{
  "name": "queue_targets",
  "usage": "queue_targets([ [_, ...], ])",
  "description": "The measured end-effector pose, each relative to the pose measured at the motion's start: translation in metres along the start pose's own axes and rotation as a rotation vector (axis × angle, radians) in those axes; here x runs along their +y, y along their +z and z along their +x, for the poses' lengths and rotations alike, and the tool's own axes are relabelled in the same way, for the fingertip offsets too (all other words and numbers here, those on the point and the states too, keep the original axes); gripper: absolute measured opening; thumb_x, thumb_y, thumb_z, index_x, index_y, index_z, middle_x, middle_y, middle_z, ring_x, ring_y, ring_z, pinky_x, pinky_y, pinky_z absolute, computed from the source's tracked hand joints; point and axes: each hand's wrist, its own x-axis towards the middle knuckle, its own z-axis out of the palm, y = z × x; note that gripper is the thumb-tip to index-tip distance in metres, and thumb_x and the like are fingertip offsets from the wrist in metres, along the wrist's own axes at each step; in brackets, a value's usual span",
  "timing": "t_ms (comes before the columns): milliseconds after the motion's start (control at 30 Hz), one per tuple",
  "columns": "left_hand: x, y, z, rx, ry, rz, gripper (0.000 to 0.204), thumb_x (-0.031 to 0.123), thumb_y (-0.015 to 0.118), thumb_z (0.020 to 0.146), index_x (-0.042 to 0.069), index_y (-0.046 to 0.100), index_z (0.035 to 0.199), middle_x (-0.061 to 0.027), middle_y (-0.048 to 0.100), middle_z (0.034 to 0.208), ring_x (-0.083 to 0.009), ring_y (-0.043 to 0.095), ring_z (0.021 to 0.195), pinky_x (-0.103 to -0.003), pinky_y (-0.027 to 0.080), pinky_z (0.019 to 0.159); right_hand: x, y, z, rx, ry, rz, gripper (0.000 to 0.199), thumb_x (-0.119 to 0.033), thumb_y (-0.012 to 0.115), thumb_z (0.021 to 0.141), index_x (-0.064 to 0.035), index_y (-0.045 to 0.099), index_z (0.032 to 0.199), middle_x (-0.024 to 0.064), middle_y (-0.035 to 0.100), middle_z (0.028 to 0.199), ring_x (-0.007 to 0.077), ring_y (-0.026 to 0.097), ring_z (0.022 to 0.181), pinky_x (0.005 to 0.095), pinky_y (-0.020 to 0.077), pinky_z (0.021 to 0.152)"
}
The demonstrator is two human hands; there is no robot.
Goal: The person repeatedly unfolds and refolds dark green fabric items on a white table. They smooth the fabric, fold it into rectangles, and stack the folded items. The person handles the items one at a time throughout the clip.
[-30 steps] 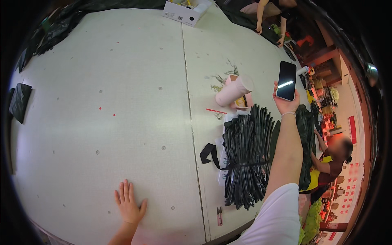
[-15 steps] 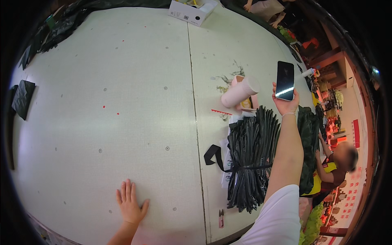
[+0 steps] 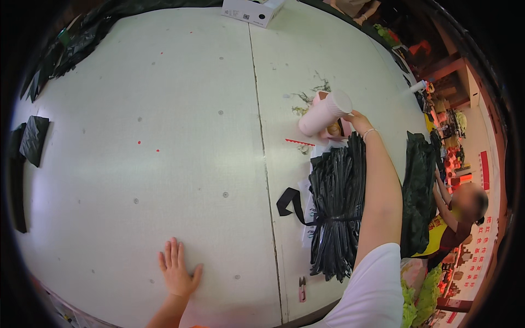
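Note:
My left hand lies flat on the pale tabletop near its front edge, fingers stretched out and nothing in it. My right hand reaches far to the right, at the lid end of a pale pink tumbler. Its fingertips are partly hidden there, so whether they grip anything does not show. Under and beside the tumbler is a small pink box with something yellowish inside. Below my right wrist lies a bundle of black folded plastic, tied round the middle with a black strap.
Pink-handled thread snips lie near the front edge. A red strip is by the tumbler. A white box stands at the far edge. Dark green plastic lies right of my arm, where another person works. A seam crosses the table.
My right hand has moved left and down to the tumbler and pink box. The smartphone it held up is out of sight now. My left hand has stayed flat on the table.

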Motion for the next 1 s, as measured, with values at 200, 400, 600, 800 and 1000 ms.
queue_targets([
  [200,-0.001,-0.004,-0.002,-0.015,-0.042,0.006,0.076,0.037,0.063,0.077,-0.001,0.034,0.136,-0.0186,0.029,0.147,-0.0345,0.022,0.138,-0.053,0.011,0.11,-0.073,0.068,-0.023,0.184,0.119,-0.714,0.059,-0.045,0.06,0.073,-0.0167,0.057,0.124,0.0145,0.058,0.122,0.0324,0.054,0.115,0.0402,0.0397,0.097],
  [400,0.005,-0.002,0.002,0.021,0.056,0.027,0.075,0.036,0.061,0.08,0.0,0.032,0.138,-0.0176,0.028,0.147,-0.0343,0.021,0.138,-0.053,0.011,0.11,-0.041,0.01,-0.057,0.494,-0.187,-0.513,0.056,-0.05,0.053,0.084,-0.0121,0.055,0.126,0.0167,0.06,0.118,0.0344,0.055,0.113,0.0404,0.0421,0.097],
  [600,0.006,0.02,-0.007,0.107,0.061,0.113,0.07,0.035,0.056,0.086,0.003,0.028,0.142,-0.0142,0.026,0.149,-0.0311,0.019,0.14,-0.05,0.012,0.111,0.076,-0.092,-0.318,0.916,-0.445,-0.077,0.036,-0.028,0.061,0.09,-0.0028,0.061,0.115,0.0067,0.068,0.104,0.0121,0.062,0.094,0.023,0.047,0.082],
  [800,-0.003,0.043,-0.012,0.227,0.104,0.193,0.064,0.036,0.049,0.091,0.005,0.029,0.142,-0.0104,0.026,0.15,-0.027,0.021,0.139,-0.047,0.013,0.112,0.406,0.075,-0.642,1.466,0.484,-0.058,0.027,-0.015,0.055,0.09,0.0027,0.058,0.109,0.0154,0.064,0.1,0.0243,0.062,0.092,0.0344,0.0493,0.079],
  [1000,-0.032,0.049,-0.004,0.263,0.239,0.162,0.059,0.037,0.046,0.094,-0.002,0.036,0.137,-0.0193,0.033,0.144,-0.0339,0.03,0.134,-0.042,0.024,0.11,0.433,0.427,-0.779,0.462,1.033,0.117,0.046,-0.017,0.062,0.081,-0.0001,0.053,0.123,0.0217,0.059,0.118,0.0364,0.053,0.113,0.0409,0.0387,0.101],
])
